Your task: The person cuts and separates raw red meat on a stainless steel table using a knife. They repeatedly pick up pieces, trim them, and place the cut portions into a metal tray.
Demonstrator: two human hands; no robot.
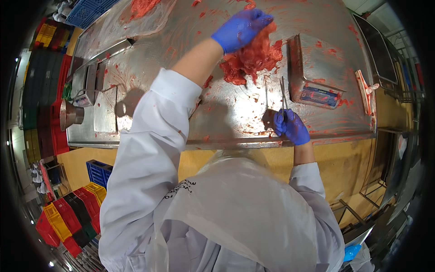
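Observation:
Near the far middle of the steel table (181, 90), my left hand (242, 31), in a blue glove, is closed on a piece of raw red meat (253, 59). The meat spreads below the hand onto the wet metal, its upper end partly hidden by the fingers. By the near edge, my right hand (292, 127), also blue-gloved, is closed around a slim pointed metal tool (283, 88) that points away from me. Whether the tool is a narrow blade or tweezers I cannot make out. A gap of table lies between its tip and the meat.
A steel weighing scale (317, 72) stands just right of the tool. Another scale (86, 90) is at the left, beside a metal cup (71, 115). A clear plastic sheet (154, 22) with meat lies far left. A stained handled tool (364, 90) rests by the right edge.

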